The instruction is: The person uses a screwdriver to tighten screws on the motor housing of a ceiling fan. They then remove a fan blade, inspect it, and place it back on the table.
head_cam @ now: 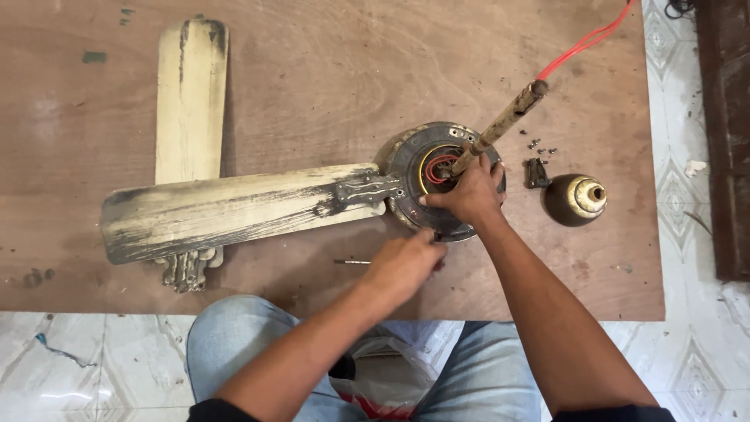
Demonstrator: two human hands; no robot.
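Observation:
A dirty round ceiling-fan motor [414, 156] lies on a brown wooden board [312, 70], with its down rod [504, 121] sticking up and red wires [582, 39] running off the top. One grimy cream blade [234, 209] is still fixed to the motor by its bracket. My right hand [467, 191] rests on top of the motor, pressing on it. My left hand [402, 262] is at the motor's near edge, fingers pinched on a small tool or screw whose tip is hidden.
A loose fan blade [191, 101] lies under the attached one at the left. A brass-coloured canopy cup [578, 199], a small bracket [535, 172] and several screws [541, 146] sit right of the motor. A thin screwdriver shaft [351, 262] lies near the board's front edge. Tiled floor surrounds it.

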